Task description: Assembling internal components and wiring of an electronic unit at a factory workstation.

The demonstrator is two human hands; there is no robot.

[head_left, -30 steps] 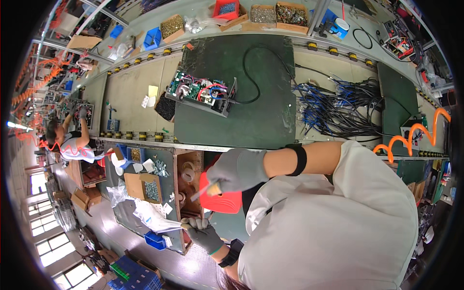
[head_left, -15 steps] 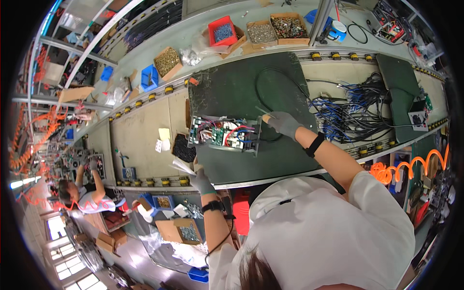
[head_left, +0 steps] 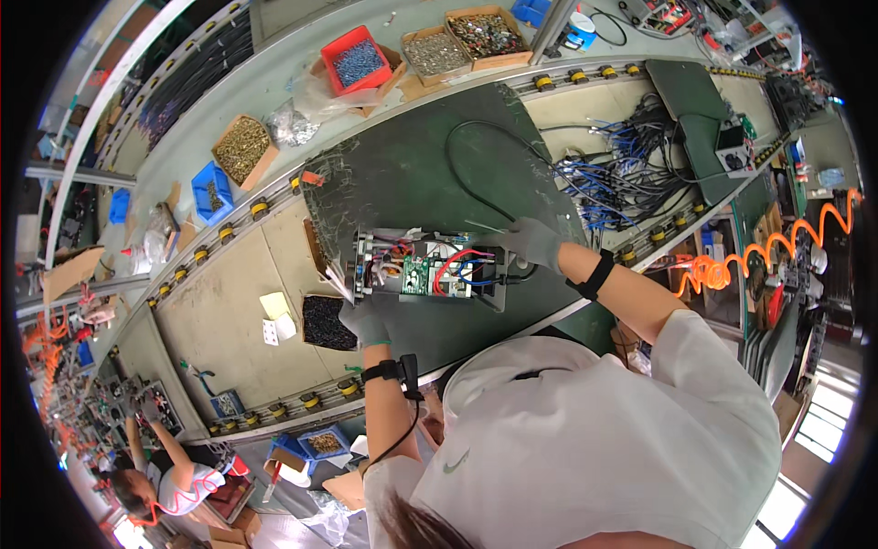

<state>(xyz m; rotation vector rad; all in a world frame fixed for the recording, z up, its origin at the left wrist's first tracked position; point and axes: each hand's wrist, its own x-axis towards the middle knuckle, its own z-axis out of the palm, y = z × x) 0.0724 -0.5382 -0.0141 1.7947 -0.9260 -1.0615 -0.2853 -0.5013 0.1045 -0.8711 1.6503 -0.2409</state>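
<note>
**Both gloved hands on an open electronics chassis**

A dark green mat [head_left: 412, 174] covers the workbench. On it lies the metal chassis [head_left: 430, 270], circuit boards and red wires exposed. The right hand [head_left: 533, 242] clasps its right end; the left hand [head_left: 366, 318] grips its lower left corner. A black cable [head_left: 466, 174] loops behind.
</note>
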